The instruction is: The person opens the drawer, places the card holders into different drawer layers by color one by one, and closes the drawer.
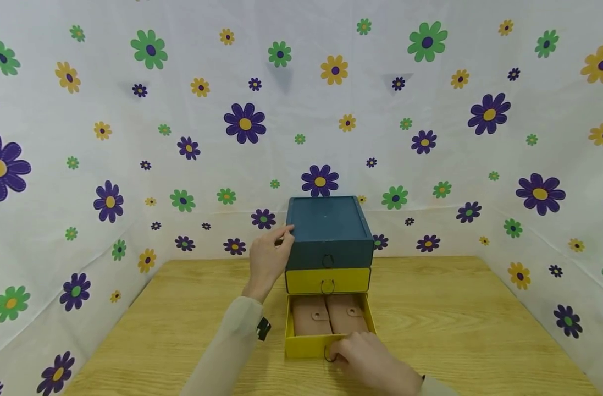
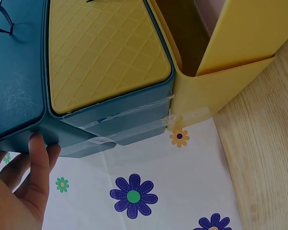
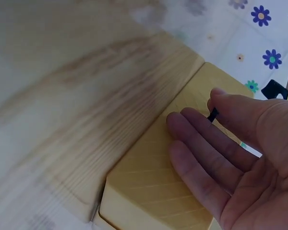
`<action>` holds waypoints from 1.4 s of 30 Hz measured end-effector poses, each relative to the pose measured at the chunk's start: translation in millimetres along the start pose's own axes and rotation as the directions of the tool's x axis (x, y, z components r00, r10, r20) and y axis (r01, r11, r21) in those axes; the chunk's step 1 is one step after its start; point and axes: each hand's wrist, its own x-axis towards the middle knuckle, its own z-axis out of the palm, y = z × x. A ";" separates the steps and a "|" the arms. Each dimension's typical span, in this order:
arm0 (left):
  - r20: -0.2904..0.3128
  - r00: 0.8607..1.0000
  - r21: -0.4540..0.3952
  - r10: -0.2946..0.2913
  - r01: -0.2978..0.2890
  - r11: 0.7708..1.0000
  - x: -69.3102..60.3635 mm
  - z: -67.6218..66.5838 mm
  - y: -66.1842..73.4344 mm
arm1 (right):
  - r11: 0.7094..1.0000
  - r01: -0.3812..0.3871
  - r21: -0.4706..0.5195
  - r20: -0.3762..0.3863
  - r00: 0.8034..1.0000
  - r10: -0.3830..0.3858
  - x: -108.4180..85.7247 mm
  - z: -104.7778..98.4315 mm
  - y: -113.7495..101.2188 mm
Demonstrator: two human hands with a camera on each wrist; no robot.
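Note:
A stacked drawer unit stands on the table, with a dark blue top tier and yellow drawer fronts below. My left hand touches the upper left side of the blue tier, fingers fairly straight against it in the left wrist view. Pulled out at the bottom is a yellow drawer, holding two pinkish-beige snap-closed cases, a left case and a right case. At its front, my right hand pinches the thin black ring pull between thumb and index finger; the other fingers lie near the yellow front.
The middle yellow drawer is closed, its ring pull hanging. Another ring is on the blue front. A light wood table lies beneath, with flower-print cloth behind and at both sides.

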 end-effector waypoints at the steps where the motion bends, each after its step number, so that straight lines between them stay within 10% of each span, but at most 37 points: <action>1: 0.002 1.000 0.000 0.000 0.000 1.000 -0.1 -0.1 0.2 | 1.000 -0.002 0.000 0.000 1.000 0.002 1.0 0.2 0.4; 42: 0.012 1.000 0.000 -0.009 0.009 1.000 -0.1 0.9 -0.1 | 0.995 -0.052 0.086 0.004 0.999 0.052 41.3 -1.4 46.1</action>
